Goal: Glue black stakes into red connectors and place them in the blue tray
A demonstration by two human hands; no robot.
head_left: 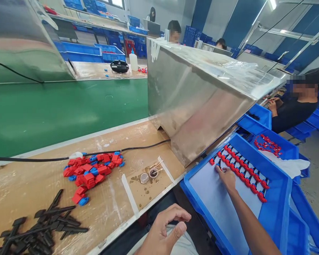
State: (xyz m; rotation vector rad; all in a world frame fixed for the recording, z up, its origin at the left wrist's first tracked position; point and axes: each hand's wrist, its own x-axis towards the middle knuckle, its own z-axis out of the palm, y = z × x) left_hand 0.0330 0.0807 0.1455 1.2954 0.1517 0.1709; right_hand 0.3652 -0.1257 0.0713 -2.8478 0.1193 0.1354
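My right hand [227, 179] reaches into a blue tray [278, 209] at the right. Its fingertips pinch a small red part with a black stem [219, 163], partly hidden by the fingers. Beside it, several like red-and-black assemblies [240, 172] stand in slanting rows on the tray's pale liner [210, 187]. My left hand [168, 226] hovers over my lap near the table's front edge, fingers curved and apart, with nothing in it. On the table lie a pile of red and blue plastic blocks [89, 179] and a heap of black stick-like parts [46, 226].
Between tape strips sit a small cup of dark liquid [153, 173] with thin sticks, and a lid [144, 178]. A black cable [138, 147] crosses the table. A large metal box [194, 102] stands behind the tray. A person in black [295, 113] works at the far right.
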